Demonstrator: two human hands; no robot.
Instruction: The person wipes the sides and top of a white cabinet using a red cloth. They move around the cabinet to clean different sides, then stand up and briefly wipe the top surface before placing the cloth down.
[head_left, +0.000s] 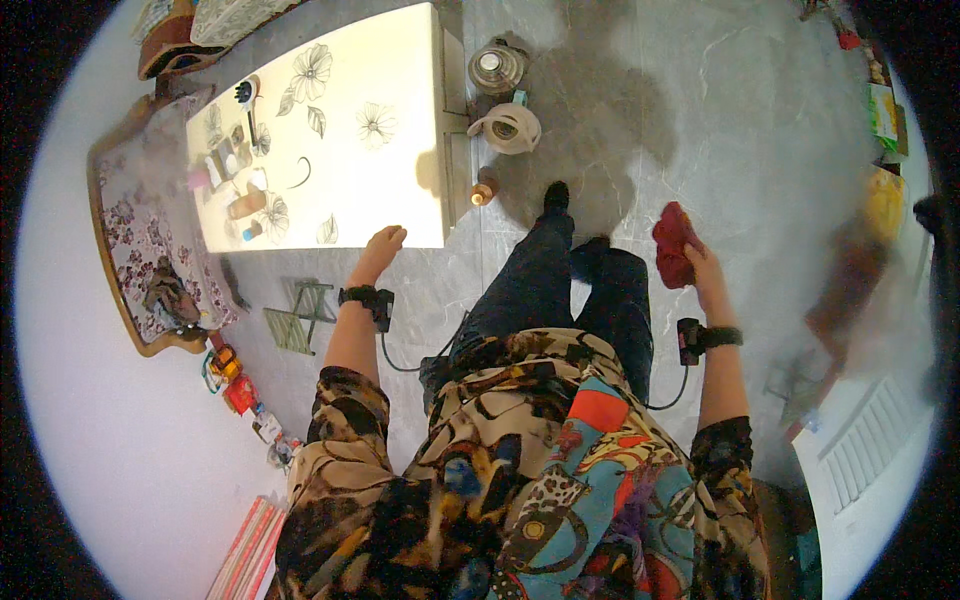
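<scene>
My right hand (700, 262) grips a folded dark red cloth (671, 247), held out over the grey tiled floor to the right of my legs. Loosely curled, my left hand (385, 246) hovers at the near edge of a pale table (375, 180) printed with grey flowers. Nothing shows in that hand, and contact with the table cannot be told. On the table's left part lie several small bottles and containers (246, 202). Farther back on it rests a brush-like thing (245, 91) with black bristles and a dark handle.
Beside the table's right side stand a metal-topped vessel (491, 64), a whitish pitcher (510, 129) and a brown bottle (482, 193). A folding stool (300, 315) is below the table. Left is a wood-framed floral sofa (142, 247); several packages (883, 116) line the right side.
</scene>
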